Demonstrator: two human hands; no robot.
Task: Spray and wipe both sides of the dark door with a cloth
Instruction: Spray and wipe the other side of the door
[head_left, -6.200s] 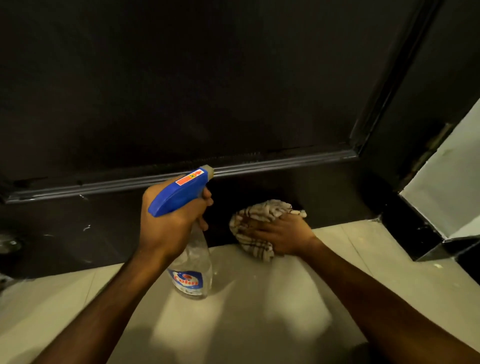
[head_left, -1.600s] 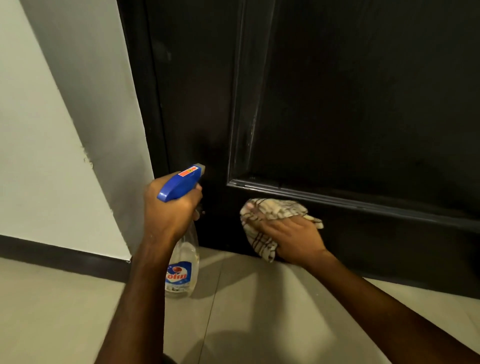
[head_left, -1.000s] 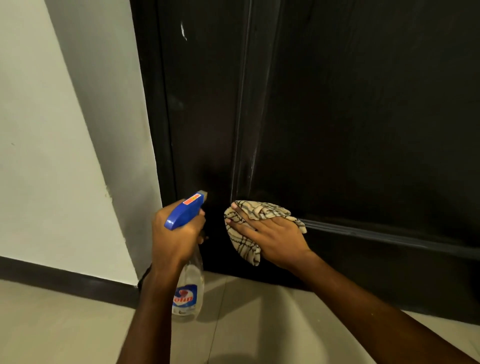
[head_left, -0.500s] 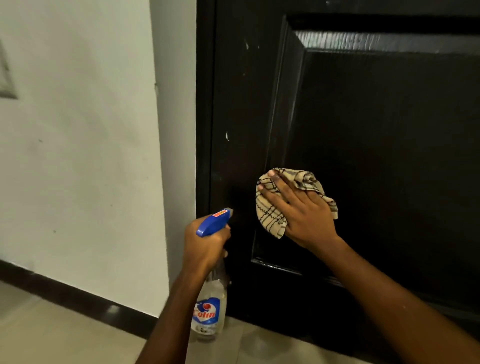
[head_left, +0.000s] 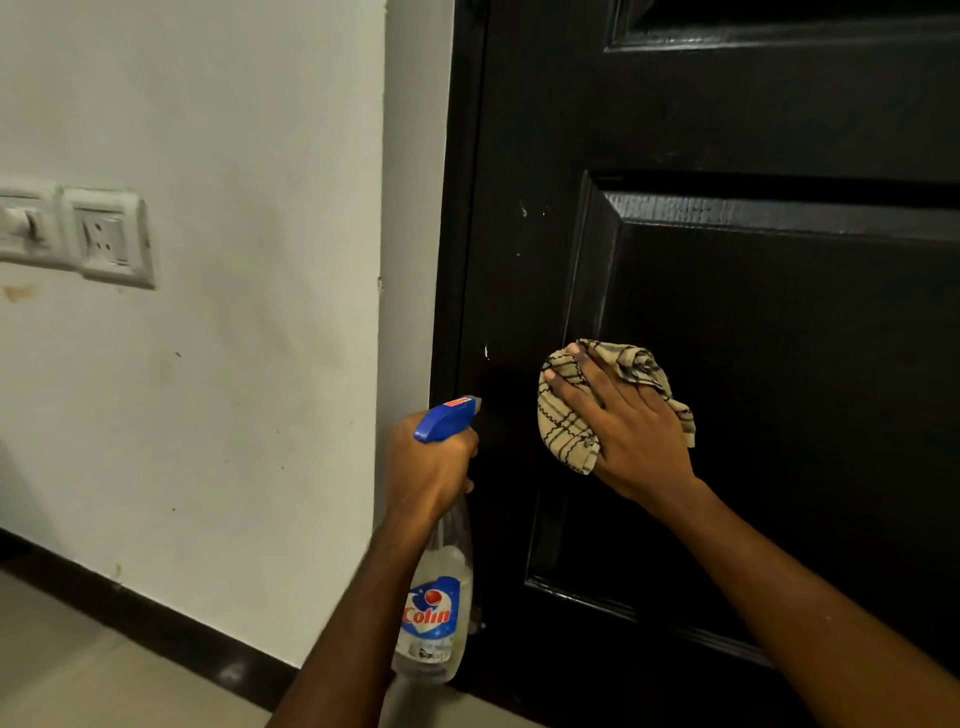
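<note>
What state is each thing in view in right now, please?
door, dark and glossy, pale specks near its left edge.
cloth, bunched, pressed against the door.
right hand, fingers straight, pressing the cloth.
bottle, upright, nozzle toward the door.
left hand, gripping the bottle's neck.
socket, nothing plugged in.

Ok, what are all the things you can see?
door: 1, black, right side
cloth: 1, beige with dark checks, against the door
spray bottle: 1, clear with blue head, left of the cloth
wall: 1, white, left
switch plates: 2, white, on the wall
skirting: 1, dark, foot of the wall
floor: 1, beige, bottom left
left hand: 1, grips the spray bottle
right hand: 1, presses the cloth on the door
</note>
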